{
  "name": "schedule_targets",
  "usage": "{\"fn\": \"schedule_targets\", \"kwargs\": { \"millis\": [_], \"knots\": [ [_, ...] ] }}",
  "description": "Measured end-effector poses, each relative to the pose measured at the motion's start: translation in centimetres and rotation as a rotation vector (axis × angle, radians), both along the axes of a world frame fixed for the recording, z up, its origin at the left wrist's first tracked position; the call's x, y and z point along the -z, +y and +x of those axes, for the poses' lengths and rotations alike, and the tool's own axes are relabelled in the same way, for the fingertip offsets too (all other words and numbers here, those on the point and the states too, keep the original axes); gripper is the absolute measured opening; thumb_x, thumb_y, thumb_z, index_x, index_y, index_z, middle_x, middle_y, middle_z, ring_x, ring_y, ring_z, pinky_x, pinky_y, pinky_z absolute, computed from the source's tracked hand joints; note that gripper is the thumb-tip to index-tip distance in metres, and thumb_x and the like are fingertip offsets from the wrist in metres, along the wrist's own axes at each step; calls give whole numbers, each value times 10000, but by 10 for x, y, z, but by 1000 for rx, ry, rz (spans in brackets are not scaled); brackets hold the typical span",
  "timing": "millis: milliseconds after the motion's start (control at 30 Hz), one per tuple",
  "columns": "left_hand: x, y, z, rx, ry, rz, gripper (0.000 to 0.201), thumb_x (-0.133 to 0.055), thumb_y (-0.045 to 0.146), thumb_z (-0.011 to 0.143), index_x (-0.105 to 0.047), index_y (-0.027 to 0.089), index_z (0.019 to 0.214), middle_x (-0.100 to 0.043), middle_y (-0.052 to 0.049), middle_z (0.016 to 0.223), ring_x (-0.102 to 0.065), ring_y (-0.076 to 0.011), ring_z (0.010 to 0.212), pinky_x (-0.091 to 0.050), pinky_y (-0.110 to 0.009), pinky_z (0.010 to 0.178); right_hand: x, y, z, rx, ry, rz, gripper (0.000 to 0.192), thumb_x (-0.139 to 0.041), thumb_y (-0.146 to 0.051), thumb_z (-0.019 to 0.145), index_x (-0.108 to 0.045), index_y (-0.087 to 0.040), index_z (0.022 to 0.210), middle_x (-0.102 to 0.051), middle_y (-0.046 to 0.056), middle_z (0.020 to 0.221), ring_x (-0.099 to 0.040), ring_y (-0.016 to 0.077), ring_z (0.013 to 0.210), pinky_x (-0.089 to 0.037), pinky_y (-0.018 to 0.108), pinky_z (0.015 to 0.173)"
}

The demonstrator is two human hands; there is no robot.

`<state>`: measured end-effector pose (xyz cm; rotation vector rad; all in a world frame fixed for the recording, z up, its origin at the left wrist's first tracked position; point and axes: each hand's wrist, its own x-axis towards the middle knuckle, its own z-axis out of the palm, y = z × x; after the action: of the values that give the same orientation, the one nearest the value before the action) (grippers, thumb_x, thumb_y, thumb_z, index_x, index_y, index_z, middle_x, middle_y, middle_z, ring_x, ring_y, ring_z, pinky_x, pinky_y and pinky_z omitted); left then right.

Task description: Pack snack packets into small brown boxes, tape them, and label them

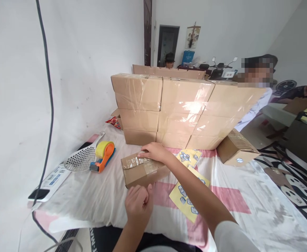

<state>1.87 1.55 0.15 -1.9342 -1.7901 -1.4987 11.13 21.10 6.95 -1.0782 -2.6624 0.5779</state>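
A small brown cardboard box (143, 171) lies on the cloth-covered table in front of me, with clear tape (136, 161) across its top and over one end. My right hand (155, 152) reaches over the box's far side, its fingers resting on the taped top. Close to the near left corner is my left hand (139, 203), its fingers curled into a loose fist; nothing shows in it. An orange and blue tape dispenser (104, 157) with a yellow roll is left of the box. Two yellow printed sheets (186, 196) lie to its right, partly under my right forearm.
Taped cardboard boxes (179, 108) form a wall across the table's back. Another box (237, 148) stands at the right. A white perforated skimmer (82, 159), a long white package (53, 180) and a hanging black cable (48, 70) are at the left. People sit beyond the boxes.
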Motion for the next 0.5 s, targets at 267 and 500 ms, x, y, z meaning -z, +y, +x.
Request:
{"fn": "schedule_targets", "kwargs": {
  "millis": [267, 500],
  "knots": [
    [-13, 24, -5, -5, 519, -120, 455, -484, 244, 970, -596, 134, 1397, -626, -121, 1425, -595, -312, 1281, -332, -457, 1098, -2, -1, -7, 24, -50, 48, 586, -447, -720, 944, -745, -233, 814, -735, 58, 858, -647, 200, 819, -303, 283, 635],
    [16, 21, -9, -8, 540, -36, 488, -487, 264, 951, -598, 164, 1415, -627, -110, 1426, -601, -322, 1258, -319, -473, 1103, -9, -8, -8, 11, -167, 91, 629, -318, -721, 979, -749, -262, 974, -768, 62, 1064, -697, 258, 1016, -433, 310, 716]
  ]
}}
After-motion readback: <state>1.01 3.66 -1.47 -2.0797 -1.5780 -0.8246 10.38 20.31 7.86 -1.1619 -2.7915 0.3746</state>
